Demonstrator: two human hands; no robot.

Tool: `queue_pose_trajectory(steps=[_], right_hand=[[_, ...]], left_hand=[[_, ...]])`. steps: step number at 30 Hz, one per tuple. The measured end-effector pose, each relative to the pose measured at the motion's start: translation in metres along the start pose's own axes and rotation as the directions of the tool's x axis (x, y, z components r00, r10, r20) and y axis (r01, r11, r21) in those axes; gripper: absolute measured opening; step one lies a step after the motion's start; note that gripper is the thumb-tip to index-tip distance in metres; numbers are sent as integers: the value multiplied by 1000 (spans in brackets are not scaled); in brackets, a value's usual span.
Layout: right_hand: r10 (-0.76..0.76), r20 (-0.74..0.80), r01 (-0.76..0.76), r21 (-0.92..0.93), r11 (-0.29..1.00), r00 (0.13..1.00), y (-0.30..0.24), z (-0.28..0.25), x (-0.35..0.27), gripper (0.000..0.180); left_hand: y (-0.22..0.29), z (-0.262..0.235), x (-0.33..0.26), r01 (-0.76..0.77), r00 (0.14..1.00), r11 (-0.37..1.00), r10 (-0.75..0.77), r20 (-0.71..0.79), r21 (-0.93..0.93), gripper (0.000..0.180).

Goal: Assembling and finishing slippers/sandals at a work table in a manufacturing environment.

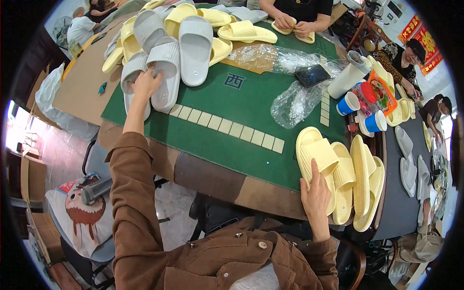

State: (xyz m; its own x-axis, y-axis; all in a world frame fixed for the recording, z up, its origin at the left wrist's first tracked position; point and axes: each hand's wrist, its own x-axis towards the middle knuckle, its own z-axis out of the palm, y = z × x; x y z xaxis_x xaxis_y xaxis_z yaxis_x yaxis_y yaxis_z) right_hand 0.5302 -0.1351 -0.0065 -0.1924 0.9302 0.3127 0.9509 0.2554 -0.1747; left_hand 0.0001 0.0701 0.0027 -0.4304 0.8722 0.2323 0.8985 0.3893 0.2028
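My left hand (146, 83) reaches to a pair of grey slides at the table's left. Its fingers go into the right grey slide (166, 58) and its thumb lies by the left grey slide (133, 67), pinching their adjoining edges. My right hand (316, 195) lies with outstretched fingers against a pale yellow slide (315, 152) at the front right edge. Beside it stand more yellow slides: one lies sole down (342, 181), and another (361, 169) is turned on its side against its neighbour.
A heap of grey and yellow slides (174, 21) covers the back left. Tiles (227, 126) form a row on the green mat (212, 159). Clear plastic bags (292, 104), a phone (312, 75) and paper cups (348, 103) lie farther right. A co-worker's hands (295, 29) hold yellow slides opposite.
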Motion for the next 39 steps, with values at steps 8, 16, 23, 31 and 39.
queue_pose_trajectory(steps=[8,16,23,31,39], right_hand=[[44,38,-45,18,999,998,0,-2,1,72],[57,65,-61,71,996,996,-2,-7,-2,71],[61,90,-75,154,985,994,0,-5,0,69],[-16,74,-4,258,966,997,-18,6,23,61],[-54,-20,57,428,902,998,-36,-8,16,53]], left_hand=[[-4,24,62,-8,1000,1000,8,-19,-1,63],[-29,29,82,-38,999,997,37,-26,-68,60],[-46,33,32,-256,964,932,228,-134,-257,57],[23,-6,-64,-406,906,909,387,-169,-94,55],[188,-52,-218,-548,577,453,813,75,-703,49]])
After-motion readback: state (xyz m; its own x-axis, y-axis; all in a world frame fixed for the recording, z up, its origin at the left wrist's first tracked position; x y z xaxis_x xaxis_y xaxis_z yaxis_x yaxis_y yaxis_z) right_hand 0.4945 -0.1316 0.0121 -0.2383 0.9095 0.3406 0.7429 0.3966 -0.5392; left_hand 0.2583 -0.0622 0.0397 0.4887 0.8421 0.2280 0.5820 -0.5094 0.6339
